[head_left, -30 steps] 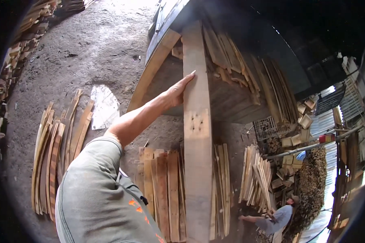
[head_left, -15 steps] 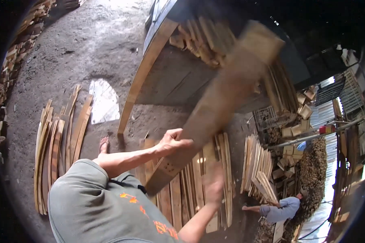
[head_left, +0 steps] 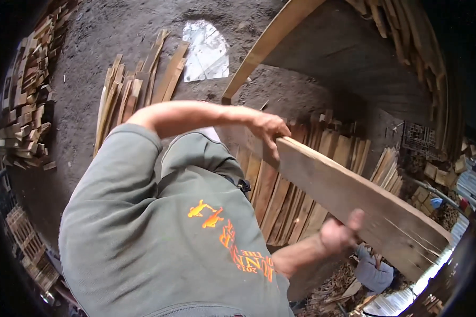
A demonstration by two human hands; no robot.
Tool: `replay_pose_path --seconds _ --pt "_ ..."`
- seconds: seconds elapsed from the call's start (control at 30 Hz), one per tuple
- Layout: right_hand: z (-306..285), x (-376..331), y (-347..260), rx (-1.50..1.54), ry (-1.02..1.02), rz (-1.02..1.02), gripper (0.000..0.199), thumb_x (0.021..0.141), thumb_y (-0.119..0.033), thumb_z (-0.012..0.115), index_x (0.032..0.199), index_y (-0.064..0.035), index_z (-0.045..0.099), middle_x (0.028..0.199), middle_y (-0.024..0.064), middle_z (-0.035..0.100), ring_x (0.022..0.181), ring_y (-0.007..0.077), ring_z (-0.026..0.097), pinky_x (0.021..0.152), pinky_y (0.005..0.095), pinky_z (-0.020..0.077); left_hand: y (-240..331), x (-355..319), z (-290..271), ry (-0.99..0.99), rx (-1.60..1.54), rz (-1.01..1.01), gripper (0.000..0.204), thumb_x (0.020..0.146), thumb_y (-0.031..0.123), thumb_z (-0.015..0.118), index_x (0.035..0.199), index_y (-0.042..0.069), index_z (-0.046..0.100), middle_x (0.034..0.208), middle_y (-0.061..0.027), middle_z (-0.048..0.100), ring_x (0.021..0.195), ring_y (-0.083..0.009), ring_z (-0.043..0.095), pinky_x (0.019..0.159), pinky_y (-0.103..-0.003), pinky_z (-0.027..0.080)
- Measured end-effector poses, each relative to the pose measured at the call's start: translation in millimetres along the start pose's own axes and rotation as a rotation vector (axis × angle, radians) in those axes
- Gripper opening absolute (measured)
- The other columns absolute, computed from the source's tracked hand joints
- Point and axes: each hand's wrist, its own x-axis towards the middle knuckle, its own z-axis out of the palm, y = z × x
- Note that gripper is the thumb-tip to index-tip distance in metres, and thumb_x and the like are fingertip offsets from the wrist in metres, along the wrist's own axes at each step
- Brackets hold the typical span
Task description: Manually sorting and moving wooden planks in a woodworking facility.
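A long, wide wooden plank (head_left: pixel 349 190) slants across in front of my body, from my left hand toward the lower right. My left hand (head_left: pixel 269 132) is closed over its upper edge near the left end, thumb and fingers on either side. At the plank's lower edge, farther right, is my right hand (head_left: pixel 339 233), its thumb up against the face of the board. Motion blurs its fingers, and I cannot tell whether they grip the wood. Below the plank, boards (head_left: pixel 280 195) lie side by side in a row, partly hidden by it and my arms.
Another group of long boards (head_left: pixel 127 90) lies on the dirt floor at left, near a pale flat sheet (head_left: pixel 206 50). A large panel with a wooden edge (head_left: pixel 269 39) stands ahead. Stacked offcuts (head_left: pixel 29 105) line the far left. Another person (head_left: pixel 374 270) is at lower right.
The plank has swung from pointing up and right to pointing down and right. My left hand has moved right and up with it. My right hand, earlier apart from the plank, is now at its lower edge.
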Motion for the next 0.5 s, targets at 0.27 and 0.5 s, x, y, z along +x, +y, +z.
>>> replay_pose_path --seconds 0.27,0.5 --pt "124 -51 40 0.012 -0.185 -0.076 0.056 0.078 -0.016 0.074 0.124 0.0081 0.052 0.119 0.0199 0.06 0.1 0.0296 0.062 0.086 0.0402 0.0529 -67 -20 -88 -0.246 0.064 -0.159 0.058 0.067 0.025 0.085 0.116 0.003 0.063 0.095 -0.0106 0.07 0.086 -0.0211 0.064 0.075 -0.036 0.05" --pt "220 -70 86 0.014 -0.181 -0.073 0.029 0.082 0.002 0.066 0.109 0.0085 0.06 0.105 0.0146 0.066 0.083 0.0202 0.065 0.08 0.0361 0.0548 -109 -41 -144 -0.109 0.099 -0.213 0.064 0.07 0.03 0.085 0.122 0.004 0.059 0.117 -0.0148 0.064 0.109 -0.0292 0.059 0.091 -0.04 0.048"
